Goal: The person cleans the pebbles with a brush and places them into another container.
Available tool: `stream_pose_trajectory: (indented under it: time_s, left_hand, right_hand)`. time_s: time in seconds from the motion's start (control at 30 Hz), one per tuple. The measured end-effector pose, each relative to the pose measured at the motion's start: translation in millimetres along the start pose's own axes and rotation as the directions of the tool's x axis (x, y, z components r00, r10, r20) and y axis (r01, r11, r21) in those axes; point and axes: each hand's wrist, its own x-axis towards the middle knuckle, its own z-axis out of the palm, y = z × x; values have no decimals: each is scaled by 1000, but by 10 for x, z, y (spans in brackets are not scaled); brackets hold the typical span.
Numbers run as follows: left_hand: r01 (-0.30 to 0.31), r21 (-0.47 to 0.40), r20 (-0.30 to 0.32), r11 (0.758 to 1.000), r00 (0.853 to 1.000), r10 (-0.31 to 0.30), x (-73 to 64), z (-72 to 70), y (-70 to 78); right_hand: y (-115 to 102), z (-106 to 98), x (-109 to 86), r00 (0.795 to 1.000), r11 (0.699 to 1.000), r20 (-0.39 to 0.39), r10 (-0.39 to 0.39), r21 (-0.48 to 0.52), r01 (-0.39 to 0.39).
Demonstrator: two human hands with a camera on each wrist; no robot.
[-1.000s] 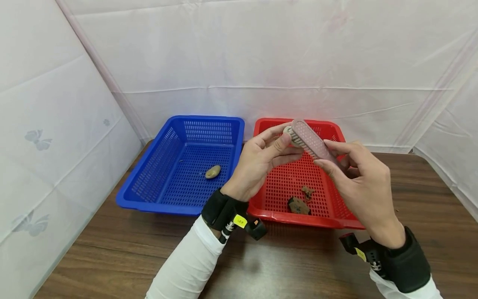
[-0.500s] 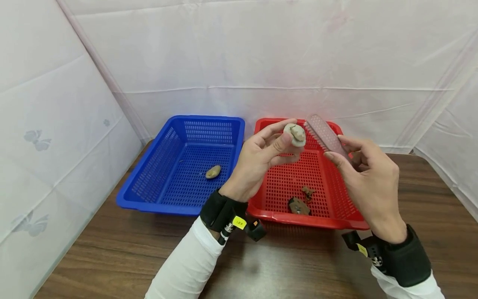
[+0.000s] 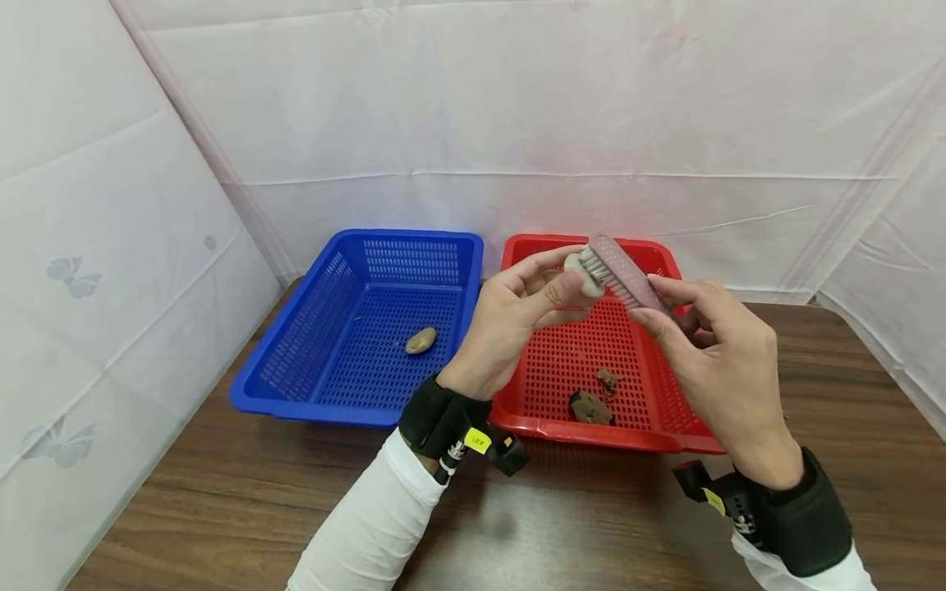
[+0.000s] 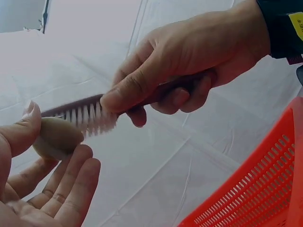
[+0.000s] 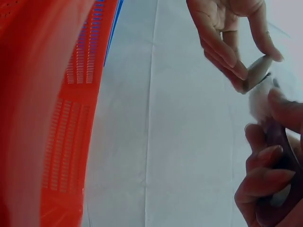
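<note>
Over the red basket, my left hand (image 3: 513,308) pinches a pale rounded stone (image 4: 57,137) between thumb and fingers. My right hand (image 3: 727,349) grips the handle of a pink brush (image 3: 624,271) with a pale dotted back. The brush is tilted, its head pointing up and left. In the head and left wrist views its white bristles (image 4: 92,118) lie against the stone, partly covering its face. Seen from the right wrist, the stone (image 5: 258,73) is edge-on at the bristle tips, with the thumb on one side and fingers on the other.
A red basket (image 3: 584,431) sits below the hands, holding a brown lump (image 3: 590,407) and a small brown clump (image 3: 609,380). To its left is a blue basket (image 3: 310,410) with one yellowish stone (image 3: 420,341). White sheeting (image 3: 443,107) hangs behind the wooden table (image 3: 244,501).
Half a second ago the brush stood apart from the stone, to its right, leaving the stone's face showing. My right hand has moved back left, bringing the bristles onto the stone.
</note>
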Motion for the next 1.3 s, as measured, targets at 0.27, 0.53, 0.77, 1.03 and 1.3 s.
stream_pose_trajectory:
  time_s: [0.27, 0.53, 0.77, 1.03, 1.3]
  left_hand:
    - [-46, -48, 33, 998, 998, 48, -8, 2, 18]
    - [-29, -15, -3, 999, 1000, 29, -5, -5, 3]
    - [-40, -36, 26, 999, 999, 41, -14, -1, 22]
    - [-50, -71, 52, 996, 997, 53, 0, 12, 40]
    - [30, -183, 82, 983, 997, -15, 7, 26, 50]
  right_hand:
    - [-24, -50, 17, 996, 997, -74, 55, 57, -50]
    - [-79, -29, 16, 999, 998, 28, -34, 53, 32]
    - [-12, -18, 34, 997, 999, -74, 28, -34, -30]
    - [-75, -44, 19, 998, 996, -47, -41, 81, 44]
    - [-10, -76, 28, 997, 1000, -70, 30, 8, -30]
